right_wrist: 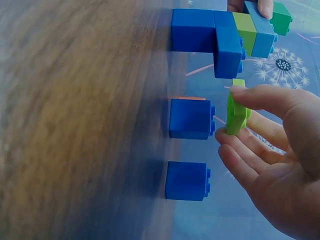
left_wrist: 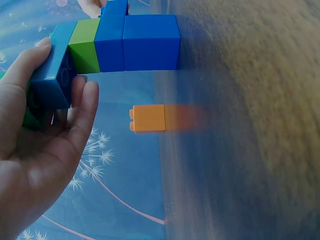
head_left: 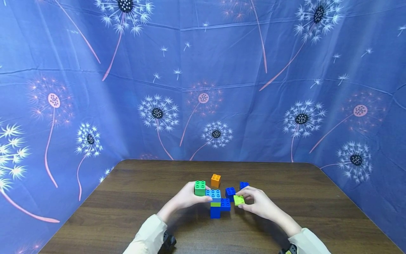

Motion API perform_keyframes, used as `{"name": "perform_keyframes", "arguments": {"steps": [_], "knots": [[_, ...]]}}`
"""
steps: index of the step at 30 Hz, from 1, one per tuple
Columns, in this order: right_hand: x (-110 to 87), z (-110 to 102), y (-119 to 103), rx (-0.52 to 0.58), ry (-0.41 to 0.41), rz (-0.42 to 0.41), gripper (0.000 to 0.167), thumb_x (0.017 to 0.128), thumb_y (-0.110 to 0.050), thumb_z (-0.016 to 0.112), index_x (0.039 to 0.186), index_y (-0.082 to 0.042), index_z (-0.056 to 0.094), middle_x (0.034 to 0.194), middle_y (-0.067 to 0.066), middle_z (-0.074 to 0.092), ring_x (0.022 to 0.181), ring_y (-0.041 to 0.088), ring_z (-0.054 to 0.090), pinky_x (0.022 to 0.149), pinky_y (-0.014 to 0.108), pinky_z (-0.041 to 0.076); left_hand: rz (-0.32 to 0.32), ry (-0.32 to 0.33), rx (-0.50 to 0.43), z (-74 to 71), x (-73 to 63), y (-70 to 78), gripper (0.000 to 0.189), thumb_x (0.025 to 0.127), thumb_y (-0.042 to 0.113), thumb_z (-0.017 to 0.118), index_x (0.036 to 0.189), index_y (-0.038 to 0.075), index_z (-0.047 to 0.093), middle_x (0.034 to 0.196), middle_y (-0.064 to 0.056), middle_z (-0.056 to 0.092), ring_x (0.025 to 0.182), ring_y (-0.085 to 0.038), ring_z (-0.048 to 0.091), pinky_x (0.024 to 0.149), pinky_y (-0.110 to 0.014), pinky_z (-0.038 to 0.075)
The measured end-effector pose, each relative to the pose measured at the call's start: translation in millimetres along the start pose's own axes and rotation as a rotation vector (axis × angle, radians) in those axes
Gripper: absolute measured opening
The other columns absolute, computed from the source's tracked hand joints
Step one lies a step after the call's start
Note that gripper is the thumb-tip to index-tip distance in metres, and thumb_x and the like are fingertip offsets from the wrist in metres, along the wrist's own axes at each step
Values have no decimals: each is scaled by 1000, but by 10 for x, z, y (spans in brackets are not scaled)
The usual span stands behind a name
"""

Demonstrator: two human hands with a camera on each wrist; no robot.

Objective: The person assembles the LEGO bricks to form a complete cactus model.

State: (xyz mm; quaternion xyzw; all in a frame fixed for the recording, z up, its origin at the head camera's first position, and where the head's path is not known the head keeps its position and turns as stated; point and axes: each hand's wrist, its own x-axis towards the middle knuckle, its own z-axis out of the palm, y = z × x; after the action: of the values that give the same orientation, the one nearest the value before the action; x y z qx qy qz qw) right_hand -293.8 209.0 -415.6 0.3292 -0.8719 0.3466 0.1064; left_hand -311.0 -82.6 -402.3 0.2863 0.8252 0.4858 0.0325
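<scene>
A small tower of toy building bricks stands on the table, with a dark blue brick (head_left: 215,212) at its base. On that lies a longer blue brick (head_left: 225,204) jutting right, then a lime-green brick (left_wrist: 85,46), then a light blue brick (head_left: 213,198). A green brick (head_left: 200,190) tops the tower's left end. My left hand (head_left: 187,197) grips the light blue brick, thumb on its near side and fingers behind. Between thumb and fingertips, my right hand (head_left: 258,203) pinches a thin lime-green brick (right_wrist: 237,110), held up right of the tower.
Behind the tower an orange brick (head_left: 215,180) stands on the brown wooden table (head_left: 269,176). Two loose blue bricks, a nearer one (head_left: 230,193) and a farther one (head_left: 244,185), stand close by the right hand. A blue dandelion-patterned cloth (head_left: 241,106) hangs behind the table.
</scene>
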Motion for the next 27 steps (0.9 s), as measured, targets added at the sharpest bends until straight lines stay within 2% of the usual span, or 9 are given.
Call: {"name": "perform_keyframes", "arguments": {"steps": [9, 15, 27], "knots": [[24, -1, -97, 28, -7, 1, 32, 80, -14, 74, 107, -2, 65, 102, 6, 64, 86, 17, 64, 78, 31, 54, 2, -4, -5, -11, -5, 9, 32, 81, 31, 73, 104, 9, 67, 89, -1, 70, 74, -9, 60, 69, -25, 50], [49, 10, -151, 6, -19, 19, 34, 81, -19, 73, 109, -3, 65, 105, 7, 65, 91, 20, 64, 80, 32, 54, 5, -7, -17, -9, 2, 9, 32, 81, 31, 73, 104, 9, 67, 89, 0, 70, 75, -10, 60, 70, -25, 51], [80, 57, -175, -2, -3, -24, 31, 81, -20, 73, 108, -5, 66, 104, 6, 65, 90, 20, 64, 78, 32, 53, 3, -10, -5, -10, 6, 12, 34, 81, 30, 73, 104, 7, 67, 88, -1, 70, 73, -9, 60, 68, -24, 51]]}}
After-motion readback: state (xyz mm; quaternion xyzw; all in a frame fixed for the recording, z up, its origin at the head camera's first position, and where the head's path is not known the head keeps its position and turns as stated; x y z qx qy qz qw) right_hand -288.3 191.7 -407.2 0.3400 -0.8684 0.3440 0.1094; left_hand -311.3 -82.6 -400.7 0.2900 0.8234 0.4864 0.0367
